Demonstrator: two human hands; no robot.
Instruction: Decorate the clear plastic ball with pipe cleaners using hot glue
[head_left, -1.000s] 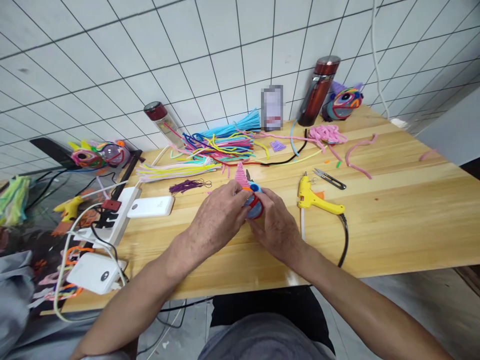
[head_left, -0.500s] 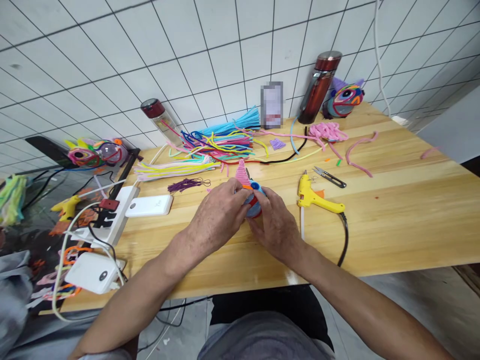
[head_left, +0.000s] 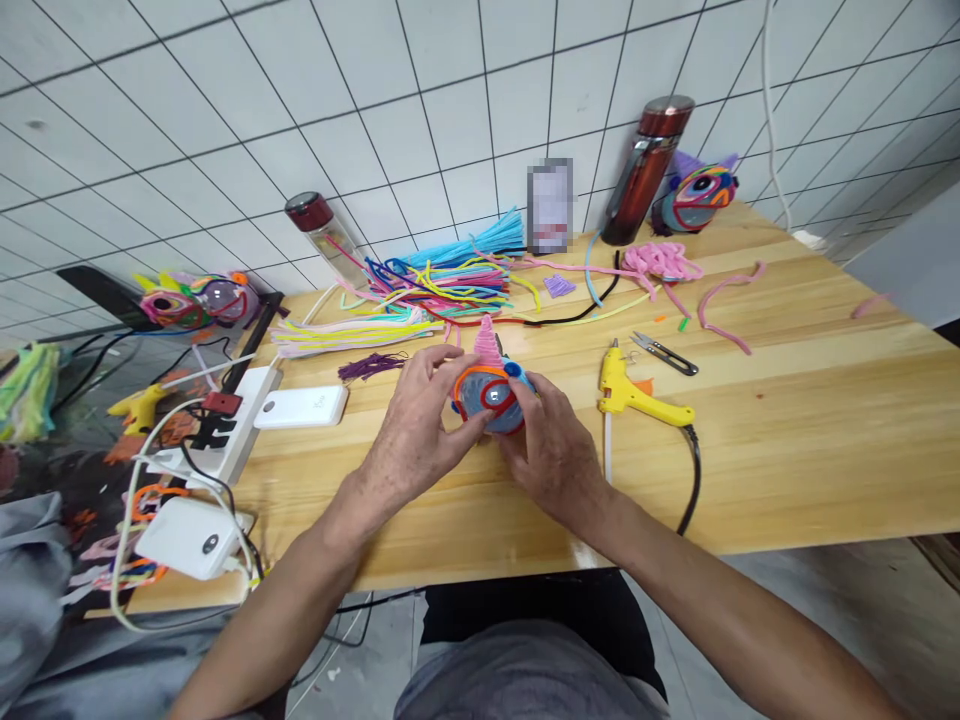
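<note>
Between my two hands is a clear round ornament [head_left: 480, 395] trimmed with pipe cleaners: an orange arc, a red loop and a blue coil. A pink ribbed point [head_left: 488, 343] rises from its top. My left hand [head_left: 420, 415] curves round its left side, thumb along the lower front and fingers near the orange arc. On the right side, my right hand [head_left: 551, 435] grips it with fingertips by the blue coil. To the right lie a yellow glue gun [head_left: 630, 388] and small thread snips [head_left: 666, 353]. The ornament's back and underside are hidden.
Bundles of pipe cleaners [head_left: 450, 280] lie along the back, near two flasks, one red [head_left: 649, 170]. Similar finished ornaments stand right [head_left: 701, 195] and left [head_left: 199, 300]. A power strip [head_left: 244, 425], power banks [head_left: 301, 407] and cables crowd the left edge.
My left hand has shifted left and opened out from its pinch over the front, uncovering the ornament's face. The right hand keeps its hold. The view has moved slightly.
</note>
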